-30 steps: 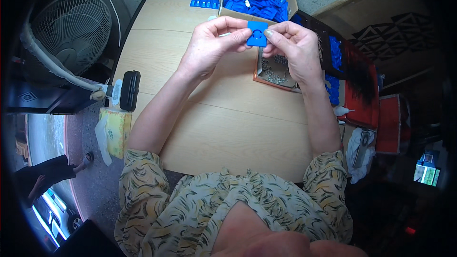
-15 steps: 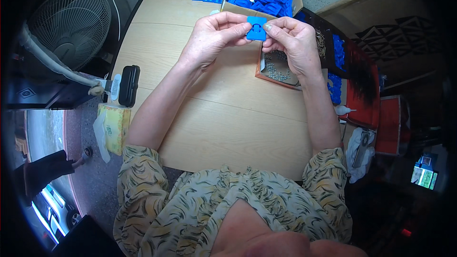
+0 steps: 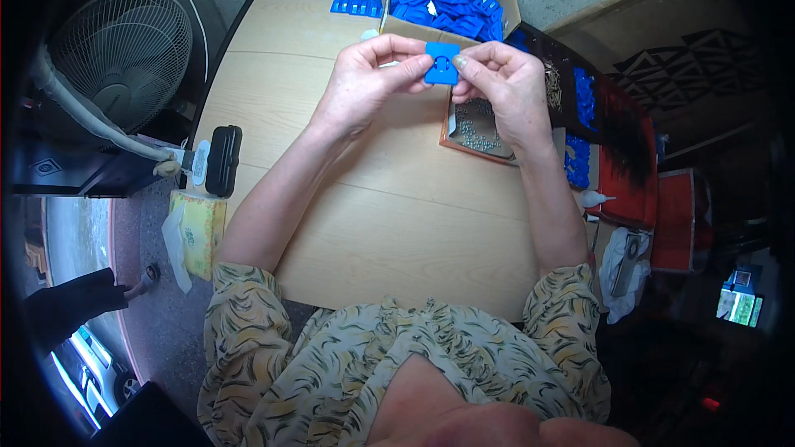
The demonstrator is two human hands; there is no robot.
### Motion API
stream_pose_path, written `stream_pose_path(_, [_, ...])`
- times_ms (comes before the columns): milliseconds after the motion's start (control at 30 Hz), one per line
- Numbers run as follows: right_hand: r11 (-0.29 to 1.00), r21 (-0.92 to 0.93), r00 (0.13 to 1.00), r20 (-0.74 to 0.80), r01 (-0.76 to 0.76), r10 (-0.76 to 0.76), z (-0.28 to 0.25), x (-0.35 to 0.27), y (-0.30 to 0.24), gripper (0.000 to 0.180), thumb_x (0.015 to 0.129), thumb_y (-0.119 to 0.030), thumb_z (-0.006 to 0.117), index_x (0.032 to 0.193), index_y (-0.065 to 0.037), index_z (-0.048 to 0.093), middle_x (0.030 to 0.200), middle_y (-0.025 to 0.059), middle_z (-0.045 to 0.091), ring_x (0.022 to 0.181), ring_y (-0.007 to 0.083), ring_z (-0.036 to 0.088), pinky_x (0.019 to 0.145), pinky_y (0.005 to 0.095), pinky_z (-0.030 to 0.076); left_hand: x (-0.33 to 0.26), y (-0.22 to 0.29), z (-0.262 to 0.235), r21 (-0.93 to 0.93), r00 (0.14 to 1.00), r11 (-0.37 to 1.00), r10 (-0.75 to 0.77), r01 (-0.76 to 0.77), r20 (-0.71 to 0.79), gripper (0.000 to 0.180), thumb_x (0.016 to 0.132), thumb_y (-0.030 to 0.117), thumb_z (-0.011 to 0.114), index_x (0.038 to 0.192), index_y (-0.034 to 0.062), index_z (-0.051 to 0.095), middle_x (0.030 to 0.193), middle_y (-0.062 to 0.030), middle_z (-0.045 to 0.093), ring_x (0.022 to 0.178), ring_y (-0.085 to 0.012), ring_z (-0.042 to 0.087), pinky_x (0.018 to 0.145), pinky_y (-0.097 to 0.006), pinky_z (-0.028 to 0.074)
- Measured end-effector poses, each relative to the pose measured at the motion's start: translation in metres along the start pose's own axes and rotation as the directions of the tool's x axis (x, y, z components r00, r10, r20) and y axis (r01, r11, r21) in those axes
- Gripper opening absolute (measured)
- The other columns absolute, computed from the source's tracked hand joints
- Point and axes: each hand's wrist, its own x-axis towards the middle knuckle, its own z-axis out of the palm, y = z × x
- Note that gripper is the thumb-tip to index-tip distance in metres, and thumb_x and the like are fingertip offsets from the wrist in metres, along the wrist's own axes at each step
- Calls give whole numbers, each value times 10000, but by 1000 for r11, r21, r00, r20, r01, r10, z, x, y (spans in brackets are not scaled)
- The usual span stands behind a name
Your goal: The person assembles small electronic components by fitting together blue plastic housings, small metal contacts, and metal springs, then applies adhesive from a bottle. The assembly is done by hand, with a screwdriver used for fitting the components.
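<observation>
Over there, the pale wooden table point(image 3: 397, 232) carries blue pieces point(image 3: 358, 3) lined along its far edge, a cardboard box point(image 3: 510, 10) beside them, a shallow orange-sided box point(image 3: 474, 150) toward the right, and a black case point(image 3: 224, 161) at the left.

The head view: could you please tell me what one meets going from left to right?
Fan, black case, left hand, blue piece, right hand, lit screen.
</observation>
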Motion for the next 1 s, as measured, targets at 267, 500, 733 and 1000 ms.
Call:
stream_pose_path(267, [996,-3,995,-44,95,-95,2,-14,-4,125,903,2,663,983,96,637,845,98,678,677,102,664,615,234,579,-7,5,7,18,994,995,102,-102,37,197,907,102,709,1068,-3,665,937,-76,691,771,-105,634,734,-239,530])
stream_pose_path(500, [979,-31,980,-11,200,-200,1,-21,-5,107,915,10,647,991,83,636,905,91,670,750,99,663,675,227,576,-14,9,8,32,980,983,178,-182,86,188,920,83,690,1084,-3,660,983,-75,695,882,-110,670,762,-244,567])
stream_pose_path(733, [980,22,980,-2,198,-198,0,-20,3,129,915,6,655,1006,92,625,912,97,665,761,106,664,672,230,578,-14,7,6,83,987,986,141,-147,80,191,919,81,690,1088,-2,659,997,-75,699,876,-106,674,757,-242,562])
stream_pose_path(1000, [995,49,995,-57,86,-83,8,-18,3,139,884,7,696,958,76,601,908,132,668,752,124,671,639,242,596,-14,9,8,99,996,992,75,-80,57,175,914,84,697,1064,-3,675,1011,-61,696,850,-90,673,725,-231,551])
